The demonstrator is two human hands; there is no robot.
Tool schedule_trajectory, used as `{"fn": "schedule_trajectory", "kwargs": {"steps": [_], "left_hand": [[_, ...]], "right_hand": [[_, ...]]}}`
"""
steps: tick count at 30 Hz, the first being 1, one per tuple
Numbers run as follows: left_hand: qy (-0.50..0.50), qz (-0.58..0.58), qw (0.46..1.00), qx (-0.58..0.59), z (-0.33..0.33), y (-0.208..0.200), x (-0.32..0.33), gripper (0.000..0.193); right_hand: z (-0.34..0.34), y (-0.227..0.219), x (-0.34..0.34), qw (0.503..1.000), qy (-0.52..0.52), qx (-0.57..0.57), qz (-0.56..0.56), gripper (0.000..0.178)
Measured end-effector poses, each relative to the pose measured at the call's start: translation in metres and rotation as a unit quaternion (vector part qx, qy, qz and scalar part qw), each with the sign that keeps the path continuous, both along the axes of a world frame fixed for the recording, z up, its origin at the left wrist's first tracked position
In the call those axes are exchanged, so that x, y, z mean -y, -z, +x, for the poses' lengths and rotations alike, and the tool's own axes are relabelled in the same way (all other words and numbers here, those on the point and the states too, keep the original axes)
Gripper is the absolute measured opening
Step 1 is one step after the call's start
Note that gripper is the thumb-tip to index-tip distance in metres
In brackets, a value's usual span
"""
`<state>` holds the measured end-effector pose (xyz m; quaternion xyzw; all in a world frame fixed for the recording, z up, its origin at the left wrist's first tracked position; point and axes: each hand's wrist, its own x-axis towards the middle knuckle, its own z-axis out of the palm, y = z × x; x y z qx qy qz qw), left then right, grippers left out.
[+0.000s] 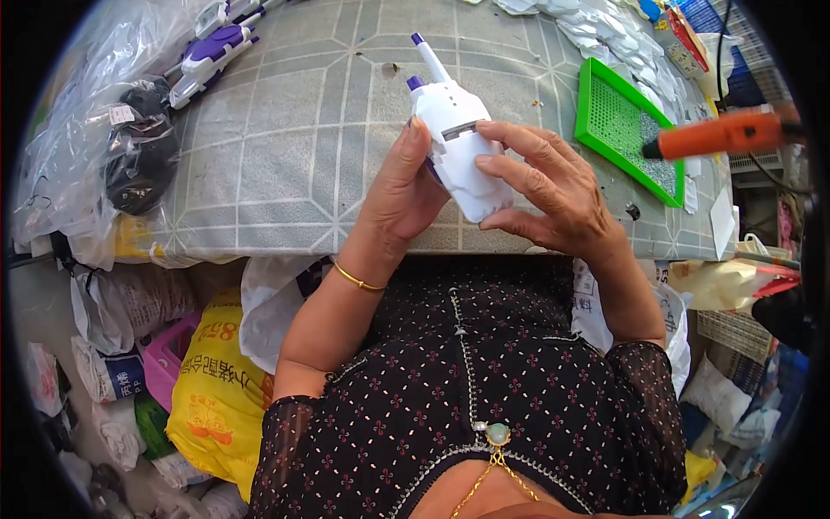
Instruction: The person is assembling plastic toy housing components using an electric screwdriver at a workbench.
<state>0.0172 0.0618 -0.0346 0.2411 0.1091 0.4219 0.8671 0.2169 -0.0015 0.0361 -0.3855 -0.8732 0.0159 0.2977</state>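
A white toy walkie-talkie (462,169) with a purple-tipped antenna and a purple knob is held over the near edge of the table. Its back faces up and shows a dark slot across the middle. My left hand (406,177) wraps its left side, thumb along the edge, the other fingers mostly hidden beneath. On the lower right of the case, my right hand (549,190) presses fingertips onto the back cover beside the slot. The right thumb touches the bottom end.
A green mesh tray (588,112) of small metal parts lies to the right, with an orange electric screwdriver (722,134) hanging over it. White plastic pieces (596,39) are heaped behind. Purple-and-white toys (216,48) and clear plastic bags (86,147) lie on the left of the patterned tablecloth (285,130).
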Motion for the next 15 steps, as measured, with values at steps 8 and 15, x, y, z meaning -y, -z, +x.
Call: {"fn": "schedule_trajectory", "kwargs": {"steps": [8,15], "left_hand": [[0.008,0.01,1.0,0.02,0.0003,-0.0009,0.002,0.082],[0.008,0.02,1.0,0.003,0.0,0.0024,0.0015,0.081]], "right_hand": [[-0.0034,-0.0062,-0.0002,0.998,-0.002,-0.067,-0.005,0.065],[-0.0028,-0.003,0.0005,0.997,0.007,0.038,0.067,0.065]]}}
